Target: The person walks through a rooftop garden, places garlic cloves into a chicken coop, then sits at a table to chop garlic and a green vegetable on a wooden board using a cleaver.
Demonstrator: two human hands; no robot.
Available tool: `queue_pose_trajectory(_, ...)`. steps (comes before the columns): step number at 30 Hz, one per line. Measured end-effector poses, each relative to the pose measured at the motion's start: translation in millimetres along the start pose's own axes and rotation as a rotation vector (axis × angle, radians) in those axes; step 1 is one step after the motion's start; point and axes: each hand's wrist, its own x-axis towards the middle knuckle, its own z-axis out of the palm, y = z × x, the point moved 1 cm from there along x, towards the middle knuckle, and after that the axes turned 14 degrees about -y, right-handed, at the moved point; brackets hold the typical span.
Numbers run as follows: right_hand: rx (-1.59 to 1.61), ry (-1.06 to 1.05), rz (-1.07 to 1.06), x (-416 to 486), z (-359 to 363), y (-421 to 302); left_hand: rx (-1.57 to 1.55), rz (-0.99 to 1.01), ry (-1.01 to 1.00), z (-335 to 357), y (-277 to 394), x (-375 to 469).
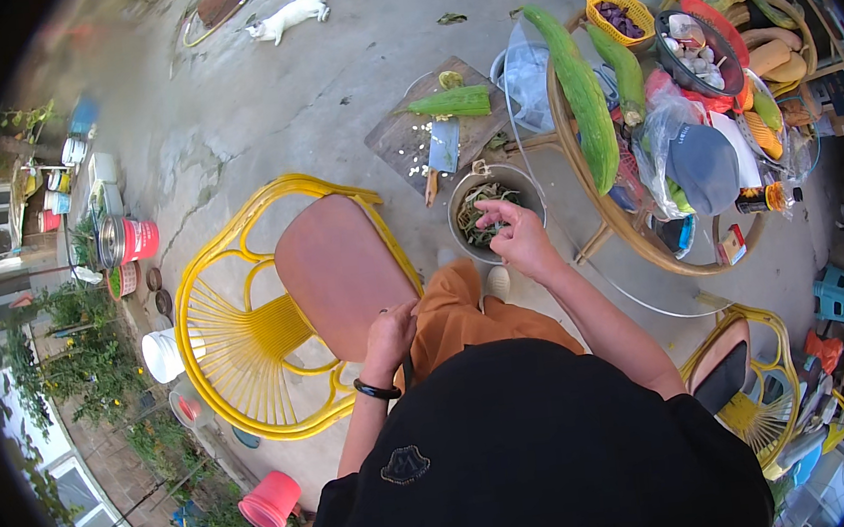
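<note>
My right hand point(516, 239) is held over a metal bucket point(459, 198) of plant scraps, fingers partly curled and apart, with nothing seen in them. My left hand point(392, 335), with a ring and a dark bangle at the wrist, is beside my orange trousers point(445, 314) near the seat of a yellow rattan chair point(340, 271); its fingers are curled, and whether they hold anything is hidden. Beyond the bucket, a wooden board point(399, 134) lies on the ground. On it are a cleaver point(444, 145), a piece of green gourd point(457, 102), a small cut end point(450, 79) and scattered pale seeds.
To the right stands a round glass-topped rattan table point(618, 227) with long green gourds point(581, 99), a bowl of garlic point(723, 79), a yellow basket point(619, 1) and a dark cap point(703, 167). A white cat point(295, 16) lies farther off. Buckets and plants line the left.
</note>
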Motion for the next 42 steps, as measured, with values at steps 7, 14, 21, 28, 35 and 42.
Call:
queue_pose_trajectory(7, 0.096, 0.168, -0.001, 71, -16, -9, 0.004, 0.091, -0.093, -41, -21, 89)
queue_pose_trajectory(14, 0.014, 0.387, 0.06, 160, -31, -3, 0.084, 0.177, -0.342, -102, -61, 215)
queue_pose_trajectory(21, -0.087, 0.636, 0.075, 236, -37, 5, 0.134, 0.273, -0.412, -162, -98, 294)
queue_pose_trajectory(28, 0.092, 0.718, 0.024, 297, -49, 62, 0.249, 0.421, -0.575, -128, -129, 344)
queue_pose_trajectory(35, 0.062, 1.024, -0.217, 350, -47, 160, 0.292, 0.606, -0.589, -69, -165, 390)
queue_pose_trajectory(42, -0.135, 0.859, -0.231, 390, -42, 250, 0.271, 0.812, -0.514, -17, -209, 437)
